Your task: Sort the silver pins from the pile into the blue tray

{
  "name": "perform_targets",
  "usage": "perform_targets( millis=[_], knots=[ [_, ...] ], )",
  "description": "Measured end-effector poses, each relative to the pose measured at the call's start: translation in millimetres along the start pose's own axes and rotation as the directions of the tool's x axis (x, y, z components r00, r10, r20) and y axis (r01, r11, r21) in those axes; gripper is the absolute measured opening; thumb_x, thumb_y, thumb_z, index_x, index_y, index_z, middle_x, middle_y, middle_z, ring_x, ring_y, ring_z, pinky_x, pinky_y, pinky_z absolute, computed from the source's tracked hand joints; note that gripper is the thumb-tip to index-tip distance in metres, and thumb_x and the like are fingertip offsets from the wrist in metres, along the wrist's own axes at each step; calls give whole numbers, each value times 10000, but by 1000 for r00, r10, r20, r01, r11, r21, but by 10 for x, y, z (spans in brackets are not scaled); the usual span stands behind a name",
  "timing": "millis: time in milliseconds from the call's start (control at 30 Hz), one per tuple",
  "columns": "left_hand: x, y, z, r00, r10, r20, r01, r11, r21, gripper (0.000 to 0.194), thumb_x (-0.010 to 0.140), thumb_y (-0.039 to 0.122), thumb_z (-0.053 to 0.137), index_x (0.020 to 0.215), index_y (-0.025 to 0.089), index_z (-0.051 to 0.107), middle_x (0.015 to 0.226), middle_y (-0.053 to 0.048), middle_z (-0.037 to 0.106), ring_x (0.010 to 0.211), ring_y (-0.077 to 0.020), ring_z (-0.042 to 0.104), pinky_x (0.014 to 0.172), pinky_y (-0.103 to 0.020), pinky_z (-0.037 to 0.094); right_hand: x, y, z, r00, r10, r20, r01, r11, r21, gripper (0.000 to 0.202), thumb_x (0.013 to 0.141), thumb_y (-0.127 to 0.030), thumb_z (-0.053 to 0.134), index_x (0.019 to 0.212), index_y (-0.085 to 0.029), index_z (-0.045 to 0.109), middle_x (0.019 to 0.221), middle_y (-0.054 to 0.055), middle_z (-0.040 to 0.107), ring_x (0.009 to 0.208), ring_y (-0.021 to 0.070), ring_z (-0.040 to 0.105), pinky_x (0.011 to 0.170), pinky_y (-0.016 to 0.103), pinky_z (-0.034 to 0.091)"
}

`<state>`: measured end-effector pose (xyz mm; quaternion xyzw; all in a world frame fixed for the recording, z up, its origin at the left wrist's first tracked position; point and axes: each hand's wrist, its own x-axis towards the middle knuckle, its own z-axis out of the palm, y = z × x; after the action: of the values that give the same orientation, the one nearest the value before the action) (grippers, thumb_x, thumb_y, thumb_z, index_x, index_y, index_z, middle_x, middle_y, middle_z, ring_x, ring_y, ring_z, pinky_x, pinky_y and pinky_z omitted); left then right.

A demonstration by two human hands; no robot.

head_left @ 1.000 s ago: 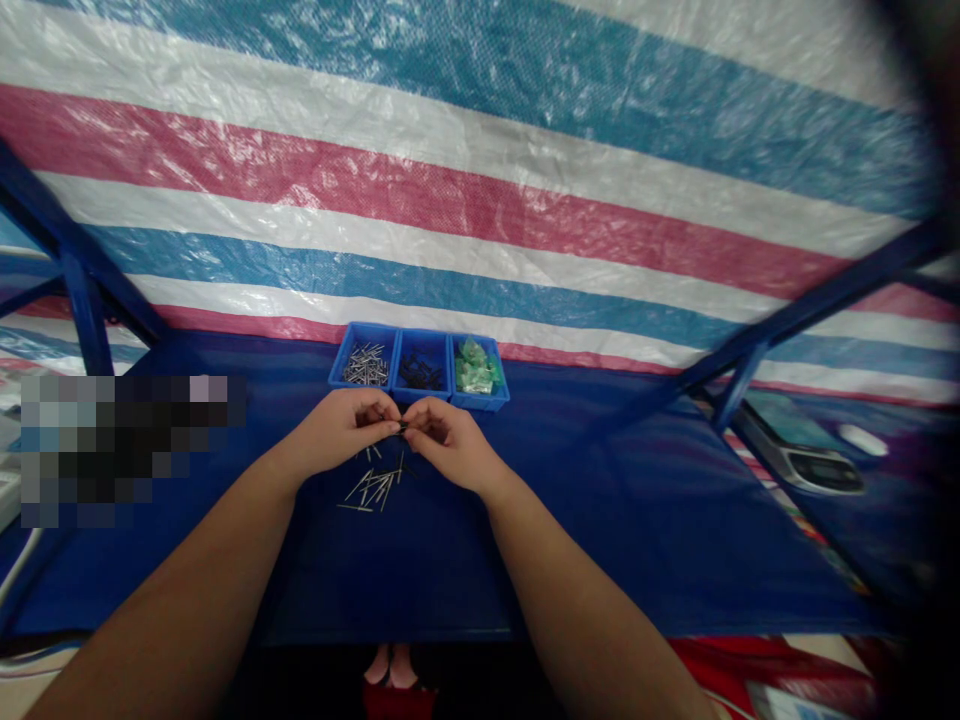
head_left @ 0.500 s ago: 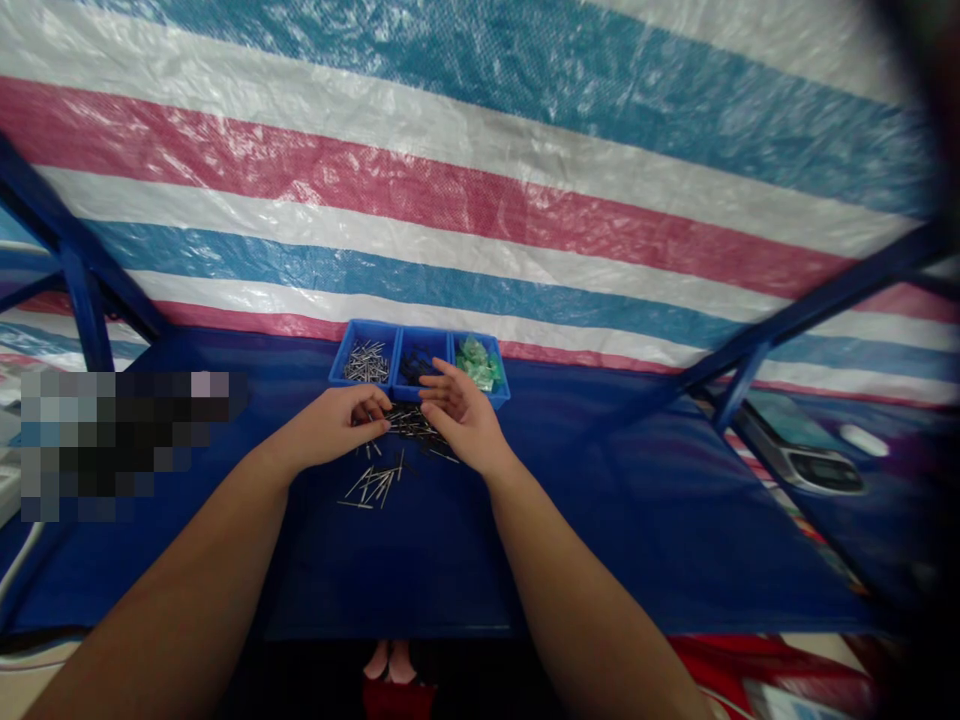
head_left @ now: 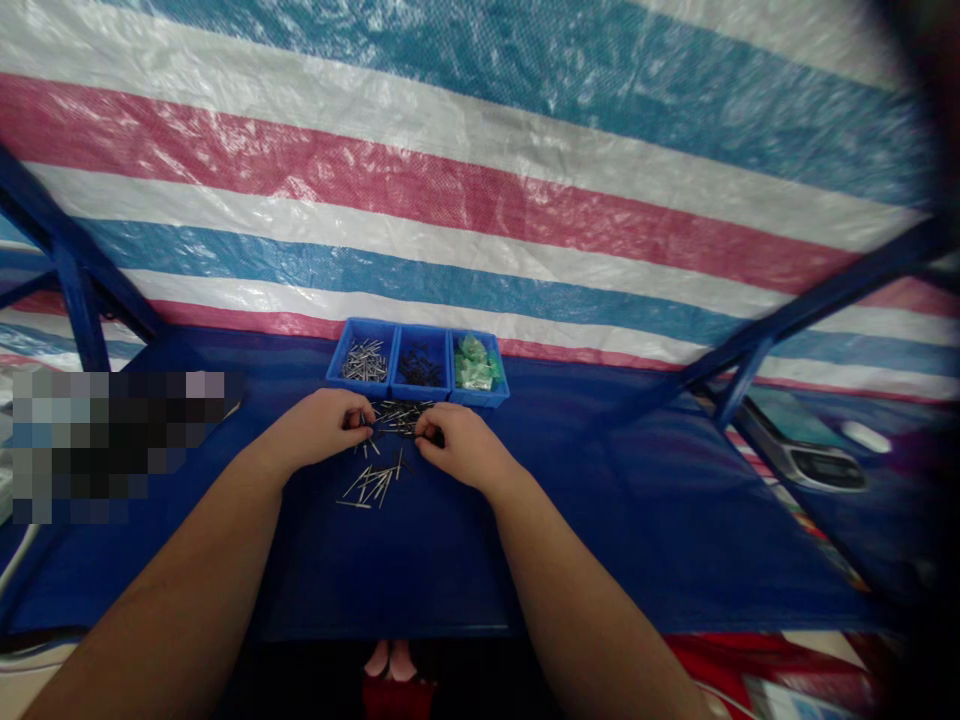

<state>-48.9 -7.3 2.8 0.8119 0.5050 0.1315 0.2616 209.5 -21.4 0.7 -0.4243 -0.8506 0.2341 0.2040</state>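
Note:
A mixed pile of black and silver rivet-like pins [head_left: 397,417] lies on the blue tabletop, between my two hands. My left hand [head_left: 330,420] is at the pile's left side, thumb and fingertips pinched; whatever is in the pinch is too small to make out. On the right side, my right hand [head_left: 454,440] has its fingers curled closed against the pile's edge, and their contents are hidden. Closer to me lies a loose group of silver pins [head_left: 375,482]. Behind the pile stand three joined blue bins: silver pins [head_left: 364,362] fill the left one, black pins [head_left: 420,366] the middle one.
The right bin holds green-tinted plastic packets [head_left: 476,365]. Blue frame posts [head_left: 79,300] rise at both sides of the table [head_left: 600,520]. A striped plastic sheet [head_left: 450,180] hangs behind. A digital scale [head_left: 821,465] sits at far right; a blurred-out area covers the left.
My right hand has come down from in front of the middle bin to the pile, and its spread fingers have closed. My left hand has shifted slightly left.

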Motion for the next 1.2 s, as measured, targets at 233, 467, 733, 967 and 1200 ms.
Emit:
perform_targets(
  millis=[233, 467, 733, 967, 1200],
  knots=[
    [30, 137, 86, 999, -21, 33, 16, 989, 147, 153, 816, 303, 622, 827, 225, 753, 719, -6, 665, 655, -164, 575, 610, -286, 347, 29, -47, 99, 999, 30, 18, -27, 992, -126, 84, 833, -194, 717, 916, -185, 722, 906, 47, 630, 869, 183, 579, 804, 300, 434],
    [-5, 151, 53, 993, -119, 5, 115, 971, 210, 128, 763, 253, 605, 783, 222, 728, 753, -20, 676, 667, -181, 582, 598, -296, 334, 44, -111, 135, 995, 103, -16, -104, 976, -193, 123, 840, -200, 720, 960, -207, 746, 974, 62, 646, 930, 213, 566, 853, 338, 440],
    [-26, 137, 4, 999, 6, 31, -10, 993, 119, 134, 858, 252, 546, 845, 201, 669, 772, -22, 632, 693, -180, 555, 643, -305, 365, 35, -140, 143, 993, 121, -7, -120, 969, -216, 94, 877, -161, 680, 932, -200, 746, 1014, 73, 636, 968, 219, 545, 905, 361, 442],
    [-26, 187, -14, 973, 179, -146, -192, 977, -87, 194, 1007, 319, 421, 924, 194, 544, 913, -36, 591, 839, -187, 547, 772, -321, 426, 19, -132, 156, 996, 70, -58, -82, 969, -231, 55, 885, -168, 676, 886, -195, 724, 1031, 86, 613, 973, 228, 537, 908, 376, 450],
    [-28, 215, -30, 967, 62, -246, -110, 976, -187, 200, 1016, 361, 436, 986, 199, 550, 775, 17, 565, 684, -156, 524, 679, -301, 400, 21, -127, 56, 964, 93, -250, -47, 981, 187, 65, 916, -158, 561, 960, -186, 599, 816, 16, 648, 722, 149, 586, 710, 278, 465]
  ],
)
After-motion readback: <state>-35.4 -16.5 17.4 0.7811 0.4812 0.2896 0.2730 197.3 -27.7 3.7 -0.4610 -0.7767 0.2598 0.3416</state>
